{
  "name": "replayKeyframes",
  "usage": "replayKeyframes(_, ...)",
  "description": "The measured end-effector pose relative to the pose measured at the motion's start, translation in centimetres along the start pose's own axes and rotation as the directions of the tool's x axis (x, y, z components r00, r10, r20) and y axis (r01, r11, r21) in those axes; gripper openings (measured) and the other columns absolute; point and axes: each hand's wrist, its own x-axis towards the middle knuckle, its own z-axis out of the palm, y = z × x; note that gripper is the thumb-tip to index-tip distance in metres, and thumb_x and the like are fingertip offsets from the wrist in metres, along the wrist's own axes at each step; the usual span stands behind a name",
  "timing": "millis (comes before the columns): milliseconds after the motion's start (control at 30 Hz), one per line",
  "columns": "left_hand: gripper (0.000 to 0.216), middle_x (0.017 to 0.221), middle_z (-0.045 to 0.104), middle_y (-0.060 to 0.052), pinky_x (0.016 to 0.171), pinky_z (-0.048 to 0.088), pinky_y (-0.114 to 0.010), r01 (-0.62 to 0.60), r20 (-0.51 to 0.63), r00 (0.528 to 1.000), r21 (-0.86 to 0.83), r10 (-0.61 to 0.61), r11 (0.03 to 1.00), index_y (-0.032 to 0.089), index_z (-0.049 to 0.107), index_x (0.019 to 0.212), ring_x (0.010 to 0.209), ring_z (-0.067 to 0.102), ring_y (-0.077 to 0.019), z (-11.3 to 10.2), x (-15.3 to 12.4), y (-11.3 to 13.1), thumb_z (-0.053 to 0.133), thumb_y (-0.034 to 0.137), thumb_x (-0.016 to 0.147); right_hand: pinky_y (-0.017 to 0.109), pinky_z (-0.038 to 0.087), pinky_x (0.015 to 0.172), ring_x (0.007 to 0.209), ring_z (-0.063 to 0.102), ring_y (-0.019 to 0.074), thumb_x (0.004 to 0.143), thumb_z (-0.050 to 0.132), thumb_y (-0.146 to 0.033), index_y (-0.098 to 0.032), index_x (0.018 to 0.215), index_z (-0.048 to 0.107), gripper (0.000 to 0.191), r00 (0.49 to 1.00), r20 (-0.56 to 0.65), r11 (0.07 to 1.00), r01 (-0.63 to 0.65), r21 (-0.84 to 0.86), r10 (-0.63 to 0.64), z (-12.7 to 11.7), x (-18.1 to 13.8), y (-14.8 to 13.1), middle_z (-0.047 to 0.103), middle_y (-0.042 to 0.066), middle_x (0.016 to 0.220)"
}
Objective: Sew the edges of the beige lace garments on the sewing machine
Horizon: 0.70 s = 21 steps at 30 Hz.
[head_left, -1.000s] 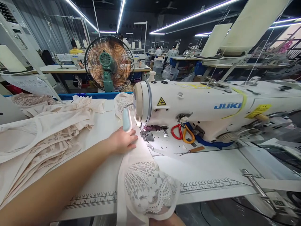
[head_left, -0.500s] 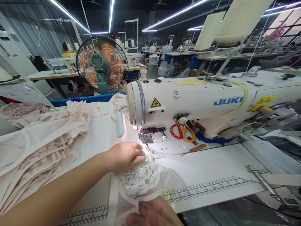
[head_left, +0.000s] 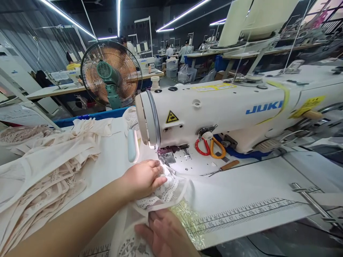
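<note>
The big white JUKI sewing machine [head_left: 214, 110] is sitting on the white table [head_left: 254, 185], and a green fan [head_left: 111, 73] is standing behind it. A big heap of beige lace pieces [head_left: 45, 160] is lying on the left side of the table. Red and orange scissors [head_left: 209, 148] are resting under the machine's arm, and a small tool with a wooden handle [head_left: 222, 167] is lying just in front of them. A ruler strip [head_left: 254, 212] is running along the front edge of the table. The lace piece [head_left: 163, 194] is now lying bunched up close to the presser foot [head_left: 167, 157], where a second ago it was spread out long, down toward the table's edge. The left hand [head_left: 143, 176] has been sliding back a little from the foot and is now pressing its fingers flat on the top of the lace, not closing around it. The right hand [head_left: 163, 233] has been coming up from the bottom, where it was hardly showing before, and is now lying on the near part of the fabric; its grip is hard to tell, since the fingers are partly out of view. So both hands are gathering the lace in, and to me it looks like the piece is being lined up at the needle rather than being sewn yet.
</note>
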Motion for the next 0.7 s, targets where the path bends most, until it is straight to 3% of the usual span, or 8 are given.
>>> replayKeyframes(267, 0.048, 0.122, 0.056, -0.013, 0.095, 0.043, -0.044, -0.057, -0.066, 0.995, 0.167, 0.069, 0.984, 0.014, 0.057, 0.118, 0.109, 0.053, -0.0284, 0.8, 0.2, -0.4, 0.036, 0.047, 0.091, 0.026, 0.049, 0.076, 0.088, 0.058, 0.0153, 0.059, 0.080, -0.036, -0.023, 0.091, 0.069, 0.036, 1.000, 0.019, 1.000, 0.010, 0.028, -0.011, -0.1, 0.6, 0.5, 0.066, 0.002, 0.096)
replayKeyframes(433, 0.050, 0.111, 0.056, -0.014, 0.090, 0.045, -0.045, 0.050, -0.052, 0.998, 0.205, -0.040, 0.978, 0.017, 0.058, 0.119, 0.106, 0.052, -0.0299, 0.2, 0.6, -0.3, 0.040, 0.051, 0.088, 0.027, 0.047, 0.082, 0.100, 0.056, 0.0187, 0.061, 0.076, -0.040, -0.023, 0.091, 0.067, 0.036, 0.998, 0.058, 0.999, 0.039, -0.012, -0.038, 0.1, 1.4, 0.8, 0.064, 0.003, 0.103)
replayKeyframes(567, 0.062, 0.105, 0.053, -0.015, 0.076, 0.050, -0.042, 0.153, 0.065, 0.983, 0.210, -0.170, 0.966, 0.016, 0.048, 0.130, 0.095, 0.054, -0.0301, -0.4, 0.9, 0.1, 0.044, 0.056, 0.084, 0.032, 0.046, 0.086, 0.109, 0.053, 0.0238, 0.063, 0.071, -0.043, -0.024, 0.098, 0.064, 0.040, 0.994, 0.086, 0.995, 0.069, -0.076, -0.063, 0.5, 2.3, 1.0, 0.062, 0.006, 0.110)
replayKeyframes(700, 0.079, 0.111, 0.051, -0.017, 0.076, 0.050, -0.040, 0.153, 0.154, 0.970, 0.218, -0.189, 0.964, 0.015, 0.038, 0.137, 0.104, 0.050, -0.0330, -1.3, 0.9, 0.2, 0.057, 0.059, 0.074, 0.037, 0.045, 0.090, 0.110, 0.053, 0.0262, 0.065, 0.067, -0.045, -0.026, 0.111, 0.058, 0.051, 0.988, 0.149, 0.989, 0.059, -0.137, -0.039, 0.6, 2.5, 1.1, 0.057, 0.007, 0.121)
